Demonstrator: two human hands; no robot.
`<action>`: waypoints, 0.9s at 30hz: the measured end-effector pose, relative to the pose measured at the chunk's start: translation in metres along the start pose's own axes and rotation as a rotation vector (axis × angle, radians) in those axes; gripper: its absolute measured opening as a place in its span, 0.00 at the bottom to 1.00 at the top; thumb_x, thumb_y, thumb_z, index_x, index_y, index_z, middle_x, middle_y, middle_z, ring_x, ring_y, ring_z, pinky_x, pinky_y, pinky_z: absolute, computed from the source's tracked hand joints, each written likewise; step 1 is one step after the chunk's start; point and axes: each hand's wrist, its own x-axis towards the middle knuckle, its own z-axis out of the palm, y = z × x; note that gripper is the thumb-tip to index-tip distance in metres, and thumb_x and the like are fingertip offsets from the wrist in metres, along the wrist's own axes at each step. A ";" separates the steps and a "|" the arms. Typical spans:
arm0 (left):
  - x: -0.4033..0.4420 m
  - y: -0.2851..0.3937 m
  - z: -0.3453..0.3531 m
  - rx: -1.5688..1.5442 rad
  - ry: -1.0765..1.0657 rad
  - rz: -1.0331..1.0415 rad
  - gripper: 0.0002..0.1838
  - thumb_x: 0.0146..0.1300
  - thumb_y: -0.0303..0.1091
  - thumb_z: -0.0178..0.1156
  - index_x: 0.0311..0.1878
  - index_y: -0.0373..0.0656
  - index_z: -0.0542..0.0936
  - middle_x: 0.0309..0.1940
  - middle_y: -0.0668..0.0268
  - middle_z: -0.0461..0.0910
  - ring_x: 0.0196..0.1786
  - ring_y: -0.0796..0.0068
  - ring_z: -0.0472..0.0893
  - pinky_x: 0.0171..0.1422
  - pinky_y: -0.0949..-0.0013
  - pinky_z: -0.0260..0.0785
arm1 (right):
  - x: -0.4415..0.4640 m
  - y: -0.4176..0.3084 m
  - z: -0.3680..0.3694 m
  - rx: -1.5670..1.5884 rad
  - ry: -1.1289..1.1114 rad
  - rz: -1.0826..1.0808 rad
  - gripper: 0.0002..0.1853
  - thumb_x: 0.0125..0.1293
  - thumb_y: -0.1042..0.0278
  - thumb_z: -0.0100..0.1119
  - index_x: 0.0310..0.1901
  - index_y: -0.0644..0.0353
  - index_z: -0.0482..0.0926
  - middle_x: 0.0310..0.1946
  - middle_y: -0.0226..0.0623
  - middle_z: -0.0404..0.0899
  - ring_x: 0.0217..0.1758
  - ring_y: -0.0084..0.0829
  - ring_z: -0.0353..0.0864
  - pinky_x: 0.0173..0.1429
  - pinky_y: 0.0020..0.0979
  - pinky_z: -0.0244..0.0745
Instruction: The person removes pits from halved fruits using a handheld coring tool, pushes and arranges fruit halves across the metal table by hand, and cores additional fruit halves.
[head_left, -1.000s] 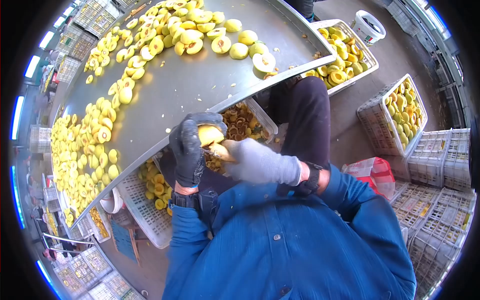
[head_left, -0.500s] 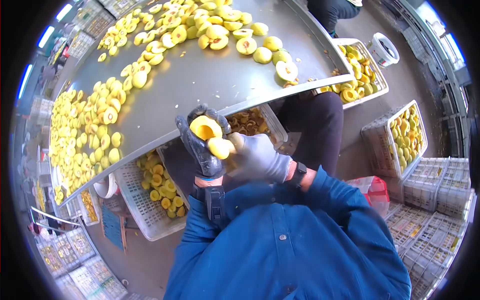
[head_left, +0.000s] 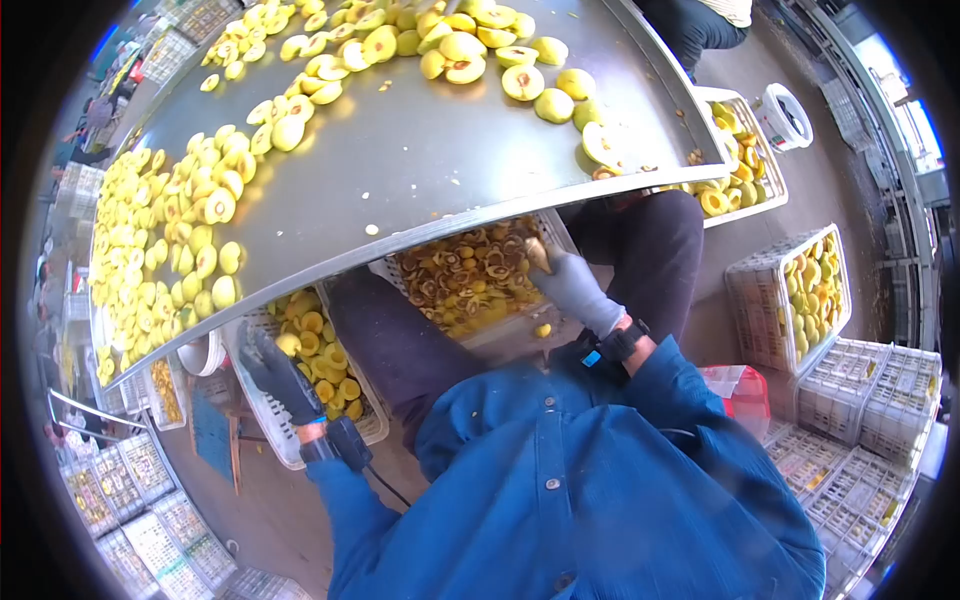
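The fruit halves [head_left: 340,375] lie in a heap in the left crate [head_left: 280,432], which is white with small holes and sits on the floor. The left hand [head_left: 272,372], in a dark glove, is over the side of this crate. Its fingers look long and loose, not balled up. One yellow half [head_left: 288,344] is right beside them, but I cannot tell if the hand has let go of it.

The right hand [head_left: 578,290], in a gray glove, is over the edge of the middle crate [head_left: 556,228], which is full of brown and yellow bits [head_left: 465,280]. Its fingers are bent. Something tan [head_left: 539,254] is at their tips, too blurry to name, so I cannot tell if it is held.

I think the step in hand is putting things down, with halves on the left and bits in the middle. The next move seems to call for both hands to be free of loose bits, and the left one to clear the crate's side.

Above the crates is the metal table [head_left: 380,160], with lots more fruit [head_left: 170,250] on it. Farther right are a bucket [head_left: 785,118] and another person's leg [head_left: 690,35].
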 end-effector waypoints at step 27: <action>-0.072 0.240 0.305 -0.402 -1.329 0.245 0.33 0.60 0.33 0.70 0.67 0.36 0.71 0.60 0.54 0.78 0.62 0.70 0.78 0.66 0.68 0.70 | -0.032 -0.034 -0.134 0.500 0.651 0.055 0.20 0.65 0.63 0.67 0.53 0.63 0.74 0.33 0.40 0.83 0.35 0.23 0.81 0.43 0.30 0.78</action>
